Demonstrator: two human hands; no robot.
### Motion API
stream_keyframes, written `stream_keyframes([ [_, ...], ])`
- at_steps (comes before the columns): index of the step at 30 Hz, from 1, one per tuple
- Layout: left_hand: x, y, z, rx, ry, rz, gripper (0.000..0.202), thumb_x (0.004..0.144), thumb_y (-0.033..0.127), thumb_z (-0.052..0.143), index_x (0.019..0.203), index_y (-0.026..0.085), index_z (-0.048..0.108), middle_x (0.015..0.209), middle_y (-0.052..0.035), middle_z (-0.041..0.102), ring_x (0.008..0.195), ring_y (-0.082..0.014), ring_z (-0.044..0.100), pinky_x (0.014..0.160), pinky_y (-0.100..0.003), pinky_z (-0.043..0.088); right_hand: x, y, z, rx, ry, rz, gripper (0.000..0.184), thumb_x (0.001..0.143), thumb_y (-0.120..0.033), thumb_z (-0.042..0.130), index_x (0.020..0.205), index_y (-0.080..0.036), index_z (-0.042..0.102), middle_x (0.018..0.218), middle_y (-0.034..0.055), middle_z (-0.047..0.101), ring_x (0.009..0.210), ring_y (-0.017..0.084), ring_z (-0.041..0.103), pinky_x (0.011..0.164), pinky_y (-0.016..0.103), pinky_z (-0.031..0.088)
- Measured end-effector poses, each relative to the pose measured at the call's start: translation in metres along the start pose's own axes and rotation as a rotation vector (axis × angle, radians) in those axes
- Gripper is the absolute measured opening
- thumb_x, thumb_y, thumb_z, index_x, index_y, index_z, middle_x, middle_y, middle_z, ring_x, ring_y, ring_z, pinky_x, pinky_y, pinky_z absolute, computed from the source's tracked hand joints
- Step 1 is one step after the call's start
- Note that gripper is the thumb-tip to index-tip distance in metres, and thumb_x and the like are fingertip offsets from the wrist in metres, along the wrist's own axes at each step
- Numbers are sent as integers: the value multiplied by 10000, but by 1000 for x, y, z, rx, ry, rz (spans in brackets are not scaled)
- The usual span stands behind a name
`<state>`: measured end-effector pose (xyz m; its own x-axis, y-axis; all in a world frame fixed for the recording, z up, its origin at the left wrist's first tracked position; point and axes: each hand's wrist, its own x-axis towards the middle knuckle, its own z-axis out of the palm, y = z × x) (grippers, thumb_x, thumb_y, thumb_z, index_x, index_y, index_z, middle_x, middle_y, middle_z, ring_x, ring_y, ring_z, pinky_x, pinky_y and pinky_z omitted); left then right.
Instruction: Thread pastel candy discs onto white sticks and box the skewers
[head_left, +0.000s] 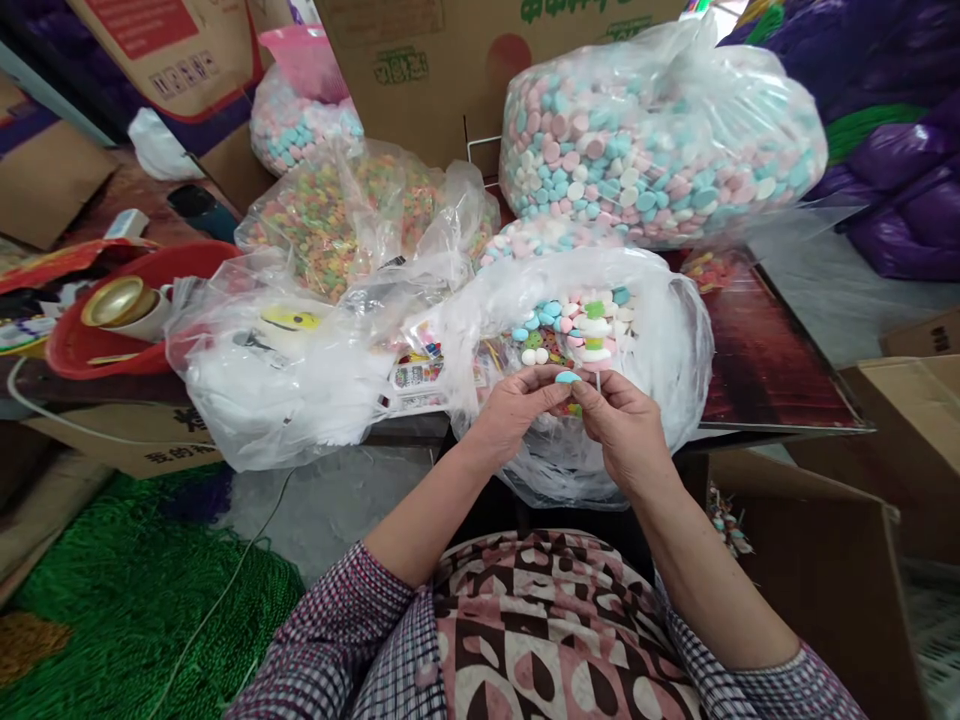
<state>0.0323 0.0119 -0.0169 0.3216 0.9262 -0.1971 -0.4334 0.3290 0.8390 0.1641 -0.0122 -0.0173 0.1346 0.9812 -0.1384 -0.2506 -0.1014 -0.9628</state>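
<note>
My left hand [516,408] pinches a blue marshmallow [567,377] between thumb and fingertips, and my right thumb also touches it. A white stick threaded with white, green and pink candies [594,352] stands upright in the fingers of my right hand [626,425]. Both hands are close together over a basin-like hollow lined with a white plastic bag [686,345]. Loose blue, pink and white marshmallows [551,312] lie in it, just beyond my fingers. Part of the contents is hidden under my hands.
Behind stands a large clear bag of marshmallows [645,150], with a bag of small orange and green candies [322,220] to its left. A red basin [67,335] holds a metal bowl [118,302]. An open carton [810,580] sits low on the right, holding wrapped sticks.
</note>
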Motion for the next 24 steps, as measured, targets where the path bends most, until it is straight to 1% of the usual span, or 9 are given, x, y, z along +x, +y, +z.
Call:
stream_keyframes([
  [2,0,1,0,-23,16,2,320,645,356,850,867,166,720,795,2,716,707,-100,620,698,-252,487,-2,-3,-2,4,-25,-3,306,774,-438,741,935,-181,701,650,-51,531,446,43,264,403,213,175],
  [5,1,2,0,-28,92,-12,336,611,346,858,846,165,702,740,20,701,653,-91,622,663,-241,479,-11,-9,-11,-13,12,-25,300,814,-431,700,992,-189,711,722,-23,591,447,44,307,405,213,198],
  [7,2,2,0,-8,160,-20,327,604,328,854,842,167,696,728,21,706,633,-86,625,614,-217,442,-24,-12,-20,-80,19,-2,303,841,-444,673,1010,-195,712,660,-26,584,434,54,329,402,215,212],
  [8,3,1,0,3,192,-21,313,615,319,844,847,169,694,718,21,707,621,-82,622,590,-208,418,-31,-13,-24,-127,-3,33,311,854,-459,657,1009,-195,712,617,-28,572,424,61,341,399,217,220],
  [11,5,0,-1,9,256,-8,279,644,299,824,856,174,692,670,27,693,573,-74,599,529,-203,356,-56,-9,-34,-271,-133,167,378,878,-522,610,1011,-184,715,532,-30,541,402,82,369,391,225,235],
  [14,8,-1,0,-47,245,20,322,600,292,862,855,175,705,712,30,698,560,-72,585,511,-207,363,-70,-2,-36,-373,-202,203,435,896,-551,560,1013,-164,723,480,-37,494,410,92,348,405,232,231],
  [16,8,0,2,-82,219,25,379,554,309,897,861,175,721,758,26,709,568,-71,584,530,-214,408,-71,2,-36,-416,-190,184,441,903,-542,545,1002,-155,731,460,-44,463,429,97,345,432,238,247],
  [19,8,0,4,-108,216,12,436,502,343,926,860,175,742,779,14,719,599,-82,595,582,-230,467,-67,6,-37,-454,-160,165,441,905,-524,540,1016,-145,736,449,-52,441,445,106,363,476,251,282],
  [24,9,-2,4,-74,187,37,384,541,324,914,860,184,753,826,-6,724,694,-107,616,666,-256,495,-64,5,-41,-484,-133,186,475,894,-527,536,1048,-123,734,444,-55,440,445,111,364,497,265,279],
])
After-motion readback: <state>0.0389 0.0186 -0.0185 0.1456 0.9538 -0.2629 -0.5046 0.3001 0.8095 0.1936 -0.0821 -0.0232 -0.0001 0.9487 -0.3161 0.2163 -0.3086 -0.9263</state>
